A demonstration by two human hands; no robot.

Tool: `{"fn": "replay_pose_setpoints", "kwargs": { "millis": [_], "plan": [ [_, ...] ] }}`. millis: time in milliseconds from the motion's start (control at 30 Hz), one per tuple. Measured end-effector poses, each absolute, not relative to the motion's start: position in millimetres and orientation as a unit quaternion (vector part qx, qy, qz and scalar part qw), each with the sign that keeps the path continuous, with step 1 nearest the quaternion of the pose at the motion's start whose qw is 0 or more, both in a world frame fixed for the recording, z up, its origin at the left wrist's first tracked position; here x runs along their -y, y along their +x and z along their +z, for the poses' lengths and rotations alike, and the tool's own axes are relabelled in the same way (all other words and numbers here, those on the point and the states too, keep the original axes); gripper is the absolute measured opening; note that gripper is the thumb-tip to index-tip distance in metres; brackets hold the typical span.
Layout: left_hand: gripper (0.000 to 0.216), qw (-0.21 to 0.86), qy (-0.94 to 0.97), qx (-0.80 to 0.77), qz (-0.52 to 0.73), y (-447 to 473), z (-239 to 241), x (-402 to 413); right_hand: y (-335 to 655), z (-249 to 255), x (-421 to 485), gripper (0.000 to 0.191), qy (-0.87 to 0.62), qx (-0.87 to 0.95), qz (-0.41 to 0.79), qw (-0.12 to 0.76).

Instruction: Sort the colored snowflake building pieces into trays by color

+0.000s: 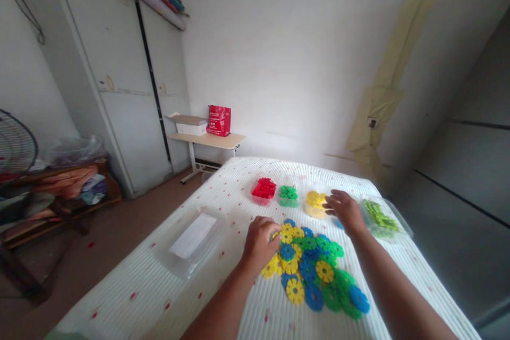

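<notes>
Notched plastic snowflake discs in yellow [295, 291], blue [314, 296] and green [331, 297] lie in a loose pile on the table. At the pile's left edge my left hand [260, 244] is curled, with a yellow disc showing at its fingertips. My right hand [345, 209] hovers at the right side of a clear tub of yellow discs [316, 201], fingers apart and nothing visible in them. Something blue [339, 223] shows beneath this hand, mostly hidden by it.
Left of the yellow tub stand tubs of red pieces [263, 190] and green pieces [288, 195]. A tub of light green pieces [380, 216] is at the right. A clear lid or tray [187, 244] with white paper lies at the left. Behind stands a side table [215, 139] with a red bag [219, 120].
</notes>
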State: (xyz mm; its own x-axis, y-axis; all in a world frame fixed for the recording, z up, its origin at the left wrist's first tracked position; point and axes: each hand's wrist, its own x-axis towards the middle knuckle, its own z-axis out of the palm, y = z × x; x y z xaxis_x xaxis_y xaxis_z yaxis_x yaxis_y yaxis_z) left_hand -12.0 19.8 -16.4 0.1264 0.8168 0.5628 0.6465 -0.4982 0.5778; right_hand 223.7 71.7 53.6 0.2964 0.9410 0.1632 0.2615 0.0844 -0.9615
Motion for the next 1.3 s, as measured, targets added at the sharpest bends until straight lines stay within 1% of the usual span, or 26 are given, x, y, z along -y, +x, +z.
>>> {"fn": "replay_pose_setpoints", "kwargs": {
  "millis": [67,167,267,367,467,633,800,900,1033,1300],
  "plan": [
    [0.015,0.09,0.729,-0.533,0.42,-19.3,-18.5,-24.9,230.2,46.6,-67.0,0.031,-0.62,0.509,0.285,0.524],
    [0.016,0.096,0.707,-0.586,0.384,-27.4,-20.3,-29.3,233.5,29.5,-49.1,0.023,-0.637,0.56,0.255,0.465],
    [0.017,0.109,0.711,-0.594,0.361,-29.3,-20.1,-29.0,238.9,11.4,-31.9,0.025,-0.644,0.624,0.188,0.4],
    [0.017,0.111,0.729,-0.579,0.348,-23.1,-19.0,-26.2,252.3,-5.7,-23.5,0.026,-0.644,0.663,0.123,0.361],
    [0.016,0.096,0.747,-0.581,0.31,-10.4,-18.0,-24.2,267.5,-21.1,-21.9,0.026,-0.651,0.676,0.091,0.334],
    [0.017,0.073,0.755,-0.603,0.247,11.1,-16.5,-25.3,275.1,-35.3,-22.2,0.026,-0.683,0.656,0.085,0.308],
    [0.019,0.131,0.732,-0.616,0.259,13.4,-16.8,-31.6,269.0,-36.9,-20.9,0.024,-0.676,0.683,0.048,0.273],
    [0.016,0.153,0.726,-0.618,0.26,9.6,-14.8,-38.6,268.0,-37.2,-20.7,0.024,-0.673,0.686,0.042,0.272],
    [0.017,0.159,0.732,-0.61,0.259,10.6,-10.3,-53.5,268.7,-38.4,-21.4,0.024,-0.683,0.678,0.04,0.269],
    [0.017,0.182,0.746,-0.605,0.213,27.2,-6.5,-68.7,269.6,-40.4,-22.1,0.022,-0.674,0.684,0.046,0.275]
  ]
}}
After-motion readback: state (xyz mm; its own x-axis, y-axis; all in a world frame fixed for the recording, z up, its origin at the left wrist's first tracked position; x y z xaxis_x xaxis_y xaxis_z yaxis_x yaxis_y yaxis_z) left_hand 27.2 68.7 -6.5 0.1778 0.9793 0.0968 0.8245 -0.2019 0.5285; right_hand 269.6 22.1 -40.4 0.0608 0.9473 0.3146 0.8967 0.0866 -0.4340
